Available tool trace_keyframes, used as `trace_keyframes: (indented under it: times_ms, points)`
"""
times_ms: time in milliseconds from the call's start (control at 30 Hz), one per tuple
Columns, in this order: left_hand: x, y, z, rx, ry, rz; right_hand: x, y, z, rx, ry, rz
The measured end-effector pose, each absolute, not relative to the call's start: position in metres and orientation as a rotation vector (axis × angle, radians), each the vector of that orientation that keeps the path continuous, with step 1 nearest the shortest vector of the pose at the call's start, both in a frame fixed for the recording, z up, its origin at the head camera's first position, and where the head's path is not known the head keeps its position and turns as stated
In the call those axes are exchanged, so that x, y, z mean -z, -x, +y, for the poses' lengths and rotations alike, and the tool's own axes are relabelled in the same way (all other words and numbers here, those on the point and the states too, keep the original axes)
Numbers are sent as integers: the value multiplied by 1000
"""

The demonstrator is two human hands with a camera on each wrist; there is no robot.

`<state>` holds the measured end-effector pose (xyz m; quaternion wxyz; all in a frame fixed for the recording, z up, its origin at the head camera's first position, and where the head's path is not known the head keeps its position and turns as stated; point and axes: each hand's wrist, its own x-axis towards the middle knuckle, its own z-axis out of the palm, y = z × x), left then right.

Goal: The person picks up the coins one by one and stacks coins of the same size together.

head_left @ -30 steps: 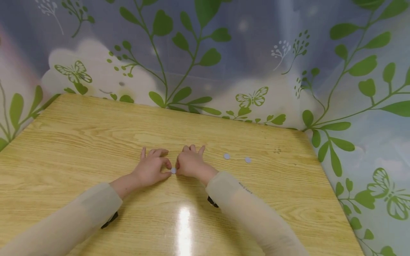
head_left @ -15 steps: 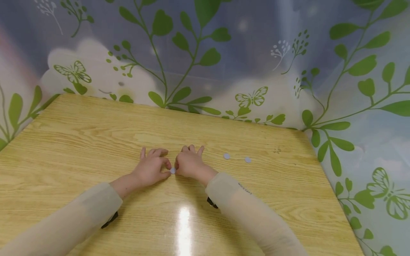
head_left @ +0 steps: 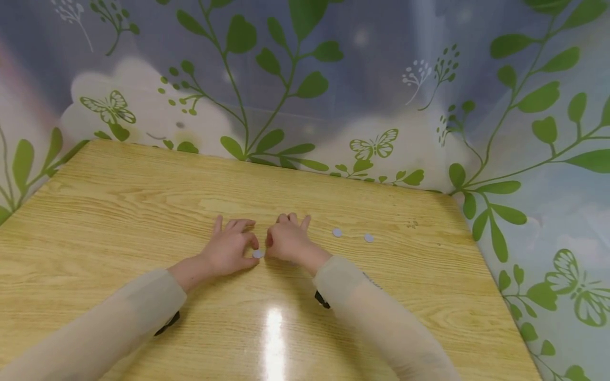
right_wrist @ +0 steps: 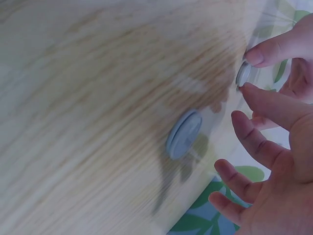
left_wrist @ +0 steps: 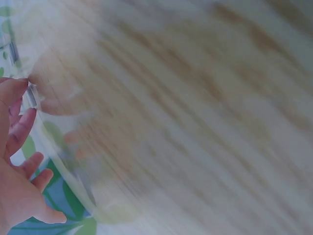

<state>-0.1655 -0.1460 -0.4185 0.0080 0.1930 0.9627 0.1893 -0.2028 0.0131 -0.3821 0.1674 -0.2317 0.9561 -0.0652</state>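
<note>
In the head view, a small round pale disc [head_left: 258,254] lies between my two hands, close over the tabletop. My left hand [head_left: 226,251] pinches it with thumb and index fingertips, the other fingers spread. The left wrist view shows this pinch, with the disc [left_wrist: 32,96] seen nearly edge-on. Just to its right, my right hand [head_left: 292,242] has its thumb and index tips drawn together, partly hidden from above. Seen from the right wrist, a grey-white disc [right_wrist: 243,73] sits between those right fingertips, the remaining fingers loosely bent.
Two more pale discs, one nearer [head_left: 337,233] and one farther right [head_left: 369,238], rest on the glossy wood-grain table [head_left: 143,185]. A thick-rimmed disc [right_wrist: 185,134] also shows in the right wrist view. Behind the table hangs a leaf-patterned curtain [head_left: 310,106].
Both hands shift slightly right in the last half second, the right hand a little more. The disc between them stays almost in place, and the other two discs have not moved.
</note>
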Motion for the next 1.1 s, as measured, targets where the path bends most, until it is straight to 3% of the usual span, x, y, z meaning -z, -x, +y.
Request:
trace_keyframes:
  times_ms: [533, 1100]
  points:
    - [419, 169, -144, -663, -572, 2972, 375, 206, 53, 301, 577, 2754]
    - [422, 166, -141, -650, -574, 3004, 370, 216, 132, 320, 414, 2807]
